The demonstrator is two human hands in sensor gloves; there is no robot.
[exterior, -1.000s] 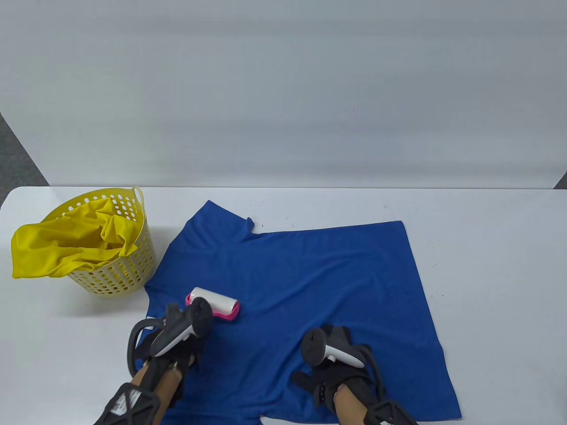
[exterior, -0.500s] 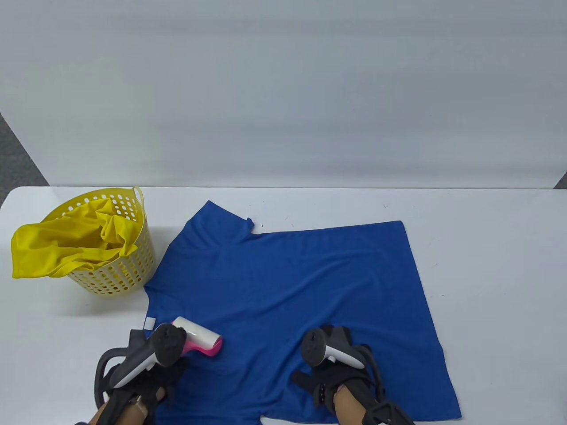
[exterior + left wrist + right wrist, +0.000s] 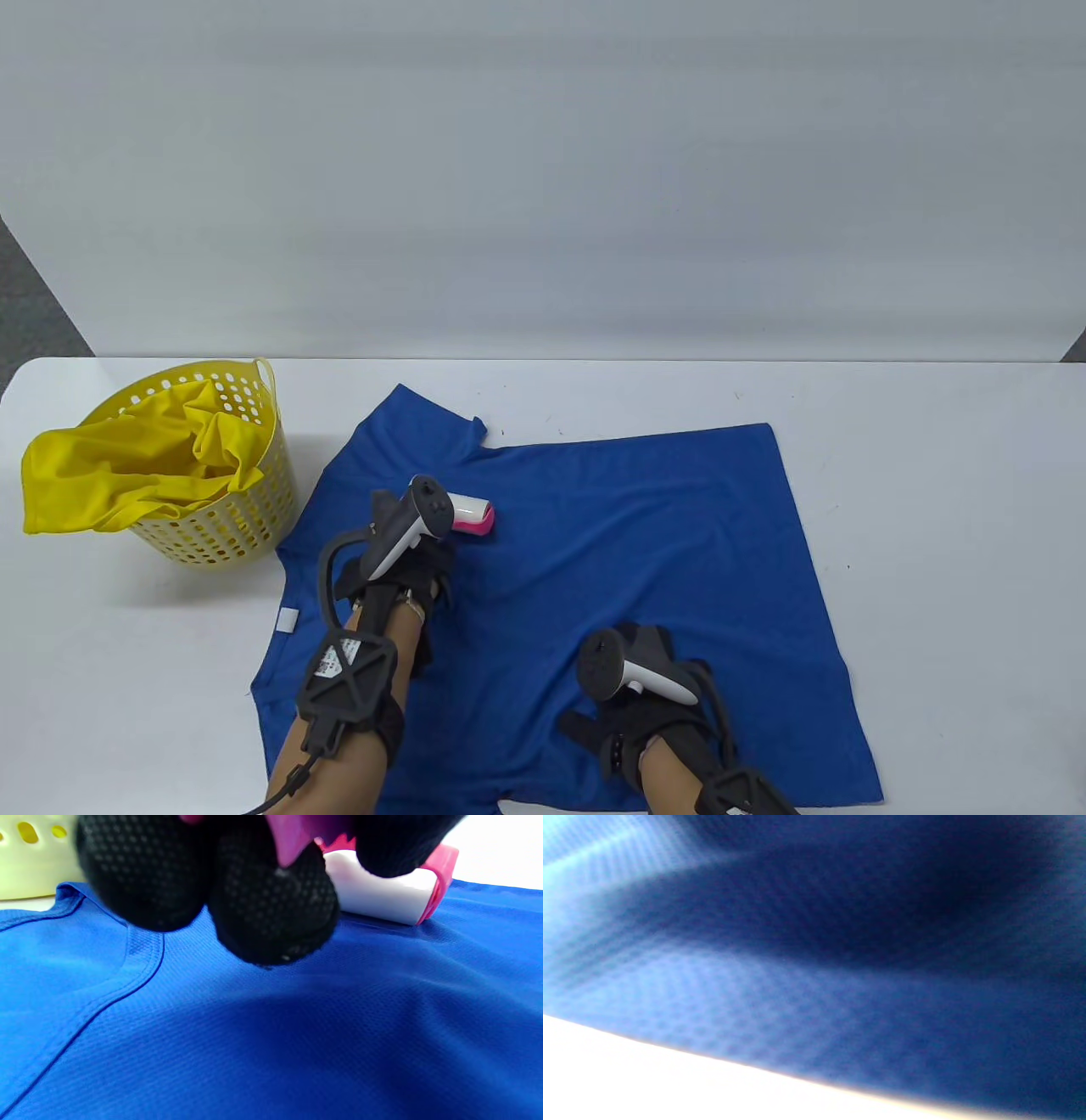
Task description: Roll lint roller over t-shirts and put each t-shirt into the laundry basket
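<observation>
From the table view you get the whole layout: your flat royal-blue knit t-shirt [image 3: 594,577] spread across the white table [image 3: 933,475], with the perforated yellow plastic laundry basket [image 3: 225,518] standing to its left, a crumpled yellow t-shirt [image 3: 110,484] spilling over the basket's rim. Only your left wrist view shows the grip itself: the black gloved fingers [image 3: 271,908] of your left hand [image 3: 407,569] are curled around the pink handle of the white-drummed, pink-framed lint roller [image 3: 382,895], whose drum rests on the blue fabric near the collar seam. In the table view the tracker on that hand hides the handle and most of the roller [image 3: 469,514], which sits on the upper chest area of the shirt.

Your right wrist view gives only blurred blue cloth and a strip of table edge; no fingers show there. Your right hand [image 3: 636,722] lies on the shirt's lower part near you. The thumb is stretched out to the side on the cloth, but the tracker covers the fingers, so you cannot tell whether they lie flat or curled.
</observation>
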